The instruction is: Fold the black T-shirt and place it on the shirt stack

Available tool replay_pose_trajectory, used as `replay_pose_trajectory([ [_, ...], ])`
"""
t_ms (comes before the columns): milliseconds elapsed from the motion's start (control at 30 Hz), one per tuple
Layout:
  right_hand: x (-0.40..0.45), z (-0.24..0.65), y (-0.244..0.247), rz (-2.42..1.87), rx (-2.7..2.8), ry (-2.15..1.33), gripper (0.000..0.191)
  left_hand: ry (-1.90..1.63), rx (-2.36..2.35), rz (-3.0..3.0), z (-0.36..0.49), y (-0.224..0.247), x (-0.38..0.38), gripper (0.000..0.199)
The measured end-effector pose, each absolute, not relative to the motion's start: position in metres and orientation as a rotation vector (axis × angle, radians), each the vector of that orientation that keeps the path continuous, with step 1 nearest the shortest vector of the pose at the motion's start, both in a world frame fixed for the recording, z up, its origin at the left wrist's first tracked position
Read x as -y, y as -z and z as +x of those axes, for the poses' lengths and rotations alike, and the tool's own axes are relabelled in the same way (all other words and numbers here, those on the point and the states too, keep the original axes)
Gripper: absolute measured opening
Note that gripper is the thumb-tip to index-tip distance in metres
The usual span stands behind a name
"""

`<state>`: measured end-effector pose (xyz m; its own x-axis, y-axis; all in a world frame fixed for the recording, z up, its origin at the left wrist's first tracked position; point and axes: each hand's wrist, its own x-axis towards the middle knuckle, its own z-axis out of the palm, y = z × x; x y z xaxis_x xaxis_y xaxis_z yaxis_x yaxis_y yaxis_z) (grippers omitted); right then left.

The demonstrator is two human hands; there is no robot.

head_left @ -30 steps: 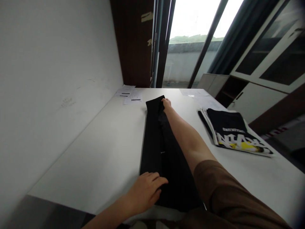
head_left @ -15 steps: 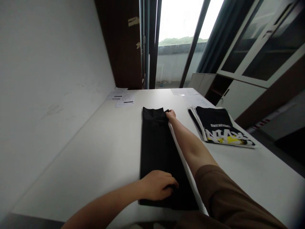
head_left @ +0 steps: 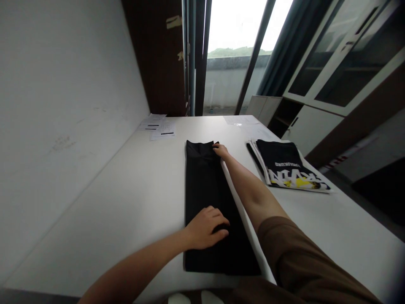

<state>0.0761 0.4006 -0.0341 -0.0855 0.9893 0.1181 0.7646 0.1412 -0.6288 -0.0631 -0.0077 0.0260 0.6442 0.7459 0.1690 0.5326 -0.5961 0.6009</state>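
The long piece of matte black folded cloth [head_left: 202,185] lies flat on the smooth white table [head_left: 136,202], in the lower centre of the frame. Its long axis runs away from the person, from the wide edge near the bottom of the frame up to the narrower, slightly creased end at the middle. The bare left hand [head_left: 207,228] is over the near half, palm down, with the thumb and fingers apart; it seems to rest on the cloth lightly, and most of the cloth's length extends beyond it, toward the upper centre. The bare right hand [head_left: 220,150], with the arm stretched forward along the right side, is at the far right corner, so it is the nearer one to the far end. Its fingers are bent at this corner, but whether they pinch the fabric I cannot tell. Farther to the right, well apart from the cloth, there is a stack of folded black and white printed garments [head_left: 281,154].
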Motion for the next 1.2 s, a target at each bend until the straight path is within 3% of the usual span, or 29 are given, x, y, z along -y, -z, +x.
replay_pose_trajectory([
  [133, -0.397, 0.076, 0.033, -1.7, 1.939, -0.508, 0.039, -0.453, -1.177, 2.524, -0.077, -0.014, -0.005, 0.043],
  [233, -0.393, 0.076, 0.03, -1.734, 1.968, -0.447, 0.034, -0.319, -1.13, 2.599, -0.084, -0.005, -0.005, 0.064],
  [300, -0.389, 0.076, 0.028, -1.77, 2.003, -0.397, 0.033, -0.263, -1.076, 2.625, -0.086, -0.003, 0.001, 0.068],
  [633, -0.361, 0.033, 0.013, -1.665, 2.103, -0.267, 0.032, -0.265, -0.988, 2.644, -0.086, -0.014, 0.019, 0.066],
  [867, -0.343, 0.001, 0.013, -1.53, 2.37, -0.277, 0.041, -0.29, -0.982, 2.635, -0.087, -0.009, 0.018, 0.065],
  [1200, -0.322, 0.036, 0.035, -1.418, 2.347, -0.155, 0.043, -0.289, -0.982, 2.638, -0.088, -0.011, 0.02, 0.063],
])
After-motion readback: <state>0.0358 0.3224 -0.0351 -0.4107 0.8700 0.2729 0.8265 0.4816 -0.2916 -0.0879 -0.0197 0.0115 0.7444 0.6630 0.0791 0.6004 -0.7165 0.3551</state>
